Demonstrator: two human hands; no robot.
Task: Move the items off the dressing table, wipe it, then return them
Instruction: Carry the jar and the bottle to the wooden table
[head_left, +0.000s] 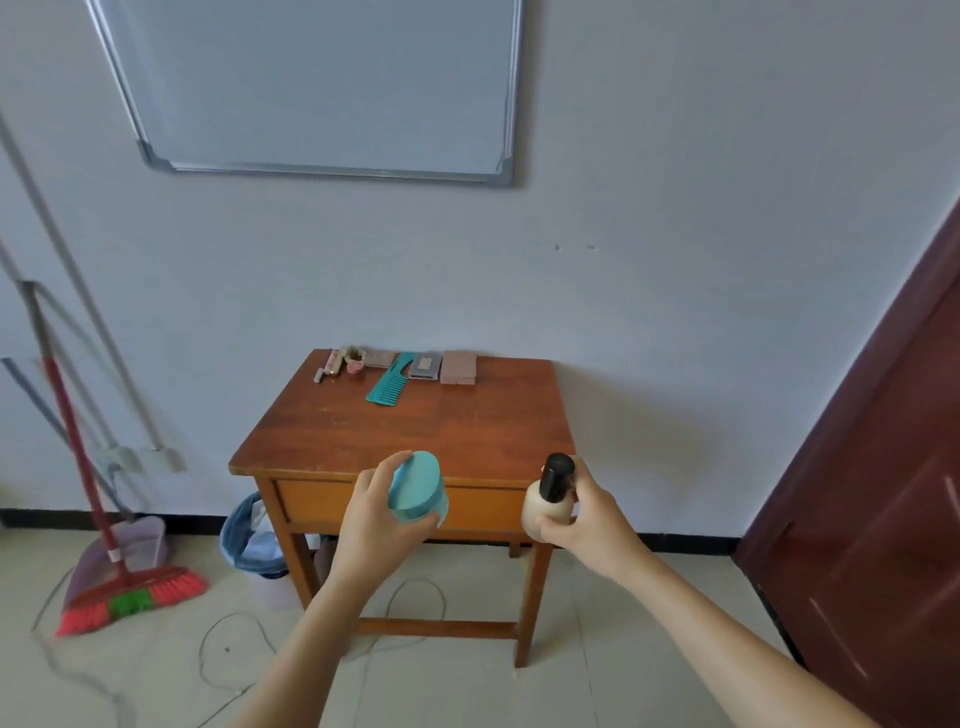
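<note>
A small wooden dressing table stands against the wall. Along its back edge lie a teal comb, a grey compact, a pink-brown case and small cosmetics. My left hand grips a teal round jar in front of the table's front edge. My right hand holds a beige bottle with a black cap near the table's front right corner. Both items are in the air, off the tabletop.
A broom and dustpan lean at the left wall. A lined waste bin sits beside the table's left legs. Cables trail over the tiled floor. A dark red door is at the right, a whiteboard above.
</note>
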